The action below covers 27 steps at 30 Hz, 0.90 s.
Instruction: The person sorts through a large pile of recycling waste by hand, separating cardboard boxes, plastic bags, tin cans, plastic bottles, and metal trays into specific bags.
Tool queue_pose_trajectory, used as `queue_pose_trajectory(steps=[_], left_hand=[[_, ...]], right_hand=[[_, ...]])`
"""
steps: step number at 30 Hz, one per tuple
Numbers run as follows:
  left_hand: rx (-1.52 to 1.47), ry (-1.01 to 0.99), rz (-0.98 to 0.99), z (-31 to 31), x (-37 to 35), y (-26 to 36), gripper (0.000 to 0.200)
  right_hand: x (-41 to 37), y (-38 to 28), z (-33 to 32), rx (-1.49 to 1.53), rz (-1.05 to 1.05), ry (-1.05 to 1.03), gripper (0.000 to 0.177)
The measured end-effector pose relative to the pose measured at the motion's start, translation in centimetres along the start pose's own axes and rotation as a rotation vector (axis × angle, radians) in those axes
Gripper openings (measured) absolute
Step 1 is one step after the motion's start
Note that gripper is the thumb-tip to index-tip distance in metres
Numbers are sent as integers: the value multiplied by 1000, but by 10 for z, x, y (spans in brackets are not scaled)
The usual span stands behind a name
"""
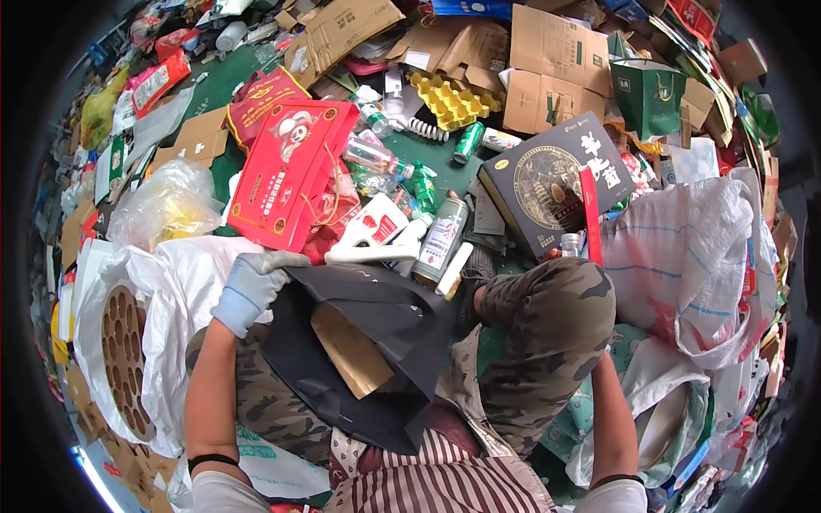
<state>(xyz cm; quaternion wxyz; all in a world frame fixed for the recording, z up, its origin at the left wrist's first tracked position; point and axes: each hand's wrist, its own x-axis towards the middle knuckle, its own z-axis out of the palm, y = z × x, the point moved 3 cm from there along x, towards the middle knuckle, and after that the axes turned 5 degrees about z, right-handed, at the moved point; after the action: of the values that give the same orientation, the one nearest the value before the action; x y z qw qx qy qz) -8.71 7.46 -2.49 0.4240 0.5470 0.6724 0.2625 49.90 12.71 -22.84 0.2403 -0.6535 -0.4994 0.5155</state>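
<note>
My left hand point(250, 291), in a pale grey-blue work glove, is closed on the upper left corner of a black paper bag point(299, 368). The bag lies tilted across my lap, its mouth gaping. A brown-gold cardboard piece point(351, 350) shows in the opening. My right forearm goes behind my raised camouflage-clad knee, which hides that hand's fingers. Just beyond the bag are a white plastic jug point(376, 224), a tall printed can point(442, 235) and a red gift bag point(286, 175). A black gift box point(552, 184) stands beyond my knee.
A white woven sack point(684, 256) stands at my right. On the left, a white bag point(171, 299) holds a brown piece with round holes point(126, 359). A yellow egg tray point(453, 101), cardboard boxes point(556, 68), a green can point(468, 143) and plastic bottles point(372, 156) lie ahead.
</note>
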Motion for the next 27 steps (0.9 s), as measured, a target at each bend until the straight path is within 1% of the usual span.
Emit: queue_pose_trajectory(steps=[1, 2, 3, 4, 5, 6, 7, 8, 9, 10, 11, 13, 14, 15, 17, 18, 19, 21, 22, 25, 26, 27], left_hand=[[-229, 88, -67, -13, 7, -46, 33], [-177, 219, 11, -23, 12, -58, 32], [-133, 273, -86, -38, 15, -62, 32], [9, 317, -76, -52, 19, -65, 33], [-156, 354, 0, -67, 29, -92, 33], [-223, 388, -59, -83, 37, -108, 30], [-198, 425, -23, -101, 48, -132, 26], [-155, 458, -48, -109, 56, -130, 21], [-142, 509, 8, -129, 69, -153, 18], [-173, 550, -32, -149, 80, -173, 19], [-138, 592, -44, -154, 87, -161, 22], [-218, 613, 51, -175, 104, -157, 25], [-138, 624, 76, -186, 110, -149, 25], [-56, 637, 100, -194, 115, -142, 26], [-154, 609, 104, -219, 137, -154, 26], [-199, 595, 104, -231, 149, -159, 27], [-64, 619, 127, -240, 161, -160, 27], [205, 667, 174, -251, 185, -157, 27], [258, 648, 106, -216, 184, -109, 30], [269, 617, 89, -173, 198, -65, 32], [373, 513, 165, -161, 200, -52, 33], [437, 492, 149, -149, 198, -42, 33]], right_hand=[[8, -3, 5, -16, -11, -13, 48], [12, 0, 8, 6, 2, -16, 47], [15, 10, 14, 70, 40, -6, 47], [17, 31, 20, 176, 122, 18, 46], [20, 51, 26, 288, 201, 52, 44], [22, 71, 32, 401, 275, 94, 43], [6, 61, 46, 399, 313, 84, 45], [-11, 50, 60, 396, 350, 73, 47], [-27, 55, 71, 307, 284, 53, 50], [-44, 60, 82, 220, 216, 39, 52], [-56, 68, 93, 103, 79, -3, 55], [-87, 6, 98, -183, 422, -126, 55], [-92, 30, 106, -233, 363, -147, 54], [-99, 73, 122, -284, 304, -172, 53], [-110, 117, 143, -301, 333, -220, 46], [-104, 160, 157, -317, 340, -267, 48], [-100, 203, 174, -331, 347, -316, 50], [-96, 129, 154, -353, 463, -260, 54], [-90, 97, 145, -367, 520, -236, 56], [-68, 88, 138, -374, 486, -162, 62], [-63, 86, 135, -300, 476, -137, 64], [-57, 87, 132, -243, 569, -121, 62]])
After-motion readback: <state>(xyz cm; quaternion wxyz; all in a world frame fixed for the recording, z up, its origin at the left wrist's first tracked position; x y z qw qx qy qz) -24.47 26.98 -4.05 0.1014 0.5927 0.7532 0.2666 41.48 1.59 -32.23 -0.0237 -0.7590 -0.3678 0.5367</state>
